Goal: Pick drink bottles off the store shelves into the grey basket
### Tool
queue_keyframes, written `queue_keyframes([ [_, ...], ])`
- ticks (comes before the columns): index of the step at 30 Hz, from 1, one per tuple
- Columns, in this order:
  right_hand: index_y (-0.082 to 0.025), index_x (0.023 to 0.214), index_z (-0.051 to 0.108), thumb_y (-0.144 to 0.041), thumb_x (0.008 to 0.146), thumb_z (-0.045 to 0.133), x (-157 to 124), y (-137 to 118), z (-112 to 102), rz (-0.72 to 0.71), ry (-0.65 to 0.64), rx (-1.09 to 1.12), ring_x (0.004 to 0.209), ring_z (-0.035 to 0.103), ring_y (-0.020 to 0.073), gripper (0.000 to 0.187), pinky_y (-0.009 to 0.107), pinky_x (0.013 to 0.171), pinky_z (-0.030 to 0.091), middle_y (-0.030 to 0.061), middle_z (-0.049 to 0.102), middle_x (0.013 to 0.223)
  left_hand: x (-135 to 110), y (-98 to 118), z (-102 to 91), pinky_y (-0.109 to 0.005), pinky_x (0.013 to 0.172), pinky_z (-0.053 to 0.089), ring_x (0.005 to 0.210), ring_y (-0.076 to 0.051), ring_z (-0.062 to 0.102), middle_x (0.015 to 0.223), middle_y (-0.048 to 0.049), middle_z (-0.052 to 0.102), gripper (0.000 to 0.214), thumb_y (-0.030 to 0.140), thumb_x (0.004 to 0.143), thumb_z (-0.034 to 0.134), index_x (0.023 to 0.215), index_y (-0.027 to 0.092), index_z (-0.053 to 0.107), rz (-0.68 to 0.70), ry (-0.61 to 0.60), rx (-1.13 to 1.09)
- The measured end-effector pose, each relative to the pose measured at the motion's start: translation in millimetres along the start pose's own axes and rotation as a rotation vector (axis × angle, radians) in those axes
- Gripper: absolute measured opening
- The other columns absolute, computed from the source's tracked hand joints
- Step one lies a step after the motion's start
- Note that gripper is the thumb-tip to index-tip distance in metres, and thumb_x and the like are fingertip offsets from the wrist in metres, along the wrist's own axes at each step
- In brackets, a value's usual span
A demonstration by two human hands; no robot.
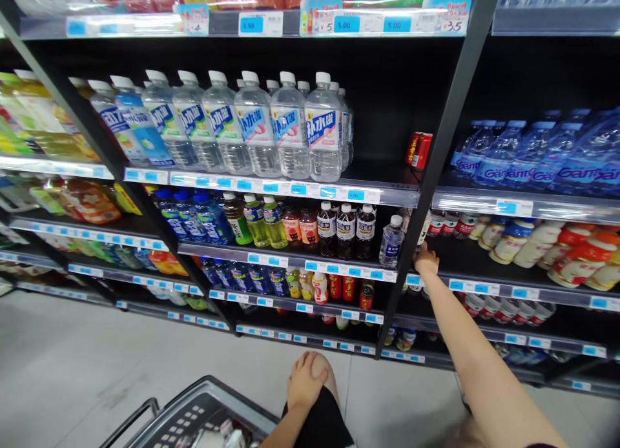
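My right hand (426,259) reaches into the third shelf just right of the black upright, at the left end of a row of small red-and-white bottles (450,224); its fingers are hidden behind the shelf edge and bottles. My left hand (306,378) rests flat on my bent knee at the bottom centre, fingers together, holding nothing. A small clear water bottle (391,241) stands just left of the upright, close to my right hand.
Black shelving (438,157) holds rows of drinks: large clear bottles (271,128) above, tea and juice bottles (310,225) in the middle, blue-labelled water (533,154) at right. A grey shopping basket (194,416) with items sits by my knee. The floor is grey tile.
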State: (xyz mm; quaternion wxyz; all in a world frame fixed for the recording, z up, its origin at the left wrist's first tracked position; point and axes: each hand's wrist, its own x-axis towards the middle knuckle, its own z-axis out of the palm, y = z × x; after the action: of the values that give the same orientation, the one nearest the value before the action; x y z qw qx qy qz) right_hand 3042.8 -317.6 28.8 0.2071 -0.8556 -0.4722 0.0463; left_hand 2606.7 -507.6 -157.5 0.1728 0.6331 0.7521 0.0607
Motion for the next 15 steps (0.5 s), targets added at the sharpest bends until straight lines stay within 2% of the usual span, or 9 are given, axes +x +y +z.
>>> queue_keyframes([
  [6, -0.017, 0.146, 0.037, -0.043, 0.103, 0.035, -2.7, 0.0, -1.5, -0.004, 0.011, 0.01, 0.129, 0.049, 0.0309, 0.051, 0.041, 0.1, 0.04, 0.016, 0.063, 0.132, -1.8, -0.1, -3.3, -0.04, 0.112, 0.039, 0.143, -0.026, 0.04, 0.156, -0.0052, 0.044, 0.059, 0.042, 0.087, 0.056, 0.143, 0.027, 0.054, -0.01, 0.0, 0.006],
  [9, -0.017, 0.151, 0.032, -0.043, 0.102, 0.038, -5.1, 0.2, -2.3, -0.014, 0.019, 0.016, 0.131, 0.049, 0.031, 0.056, 0.042, 0.102, 0.039, 0.0163, 0.061, 0.135, -3.6, -0.2, -5.6, -0.04, 0.113, 0.038, 0.143, -0.025, 0.039, 0.157, -0.0052, 0.043, 0.06, 0.041, 0.086, 0.056, 0.144, 0.026, 0.053, -0.019, -0.01, -0.006],
  [15, -0.013, 0.155, 0.027, -0.039, 0.099, 0.041, -8.3, 0.0, -1.2, -0.033, 0.038, 0.021, 0.13, 0.049, 0.0324, 0.063, 0.043, 0.102, 0.041, 0.0181, 0.061, 0.134, -1.1, -4.5, -3.0, -0.041, 0.112, 0.039, 0.142, -0.026, 0.04, 0.157, -0.0057, 0.043, 0.06, 0.04, 0.085, 0.057, 0.143, 0.026, 0.054, -0.019, -0.006, -0.016],
])
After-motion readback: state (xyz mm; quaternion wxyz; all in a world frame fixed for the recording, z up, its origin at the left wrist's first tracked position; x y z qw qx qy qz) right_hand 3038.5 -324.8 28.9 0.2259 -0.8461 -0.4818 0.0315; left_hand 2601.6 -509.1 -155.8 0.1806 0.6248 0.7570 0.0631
